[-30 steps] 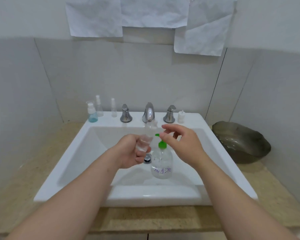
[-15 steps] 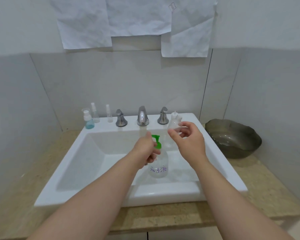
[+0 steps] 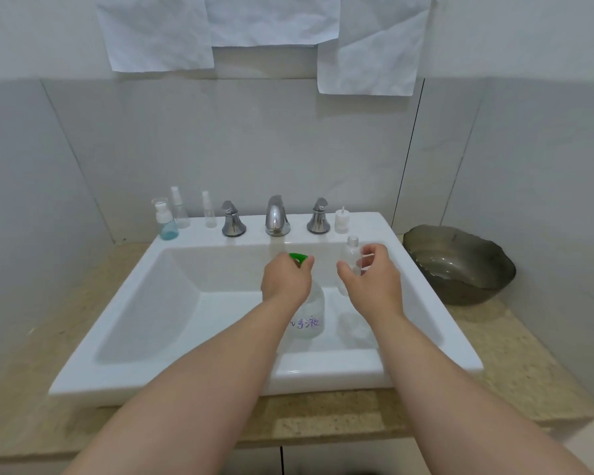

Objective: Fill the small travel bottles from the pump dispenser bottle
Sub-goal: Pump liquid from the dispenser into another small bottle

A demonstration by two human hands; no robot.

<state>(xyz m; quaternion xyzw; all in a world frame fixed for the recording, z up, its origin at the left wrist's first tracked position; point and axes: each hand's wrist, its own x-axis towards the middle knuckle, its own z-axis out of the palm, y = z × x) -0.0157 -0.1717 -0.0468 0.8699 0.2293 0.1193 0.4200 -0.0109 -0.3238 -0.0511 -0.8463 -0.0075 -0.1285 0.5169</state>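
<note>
The clear pump dispenser bottle (image 3: 310,315), with a green pump head (image 3: 299,258) and purple writing, stands in the white sink basin (image 3: 158,303). My left hand (image 3: 285,281) grips it at the pump and neck, fingers curled over the top. My right hand (image 3: 372,281) pinches a small clear travel bottle (image 3: 352,257) between thumb and fingers, upright and uncapped, just right of the dispenser near the sink's right rim. Its lower part is hidden behind my thumb.
On the sink's back ledge stand a small bottle with blue liquid (image 3: 167,225), two slim spray bottles (image 3: 179,211) (image 3: 209,212), the chrome faucet (image 3: 277,217) with two handles, and a white cap (image 3: 341,221). A dark bowl (image 3: 460,265) sits on the counter at right.
The small travel bottle passed from my left hand to my right hand and moved right. My left hand shifted onto the dispenser's green pump. The view tilted up slightly.
</note>
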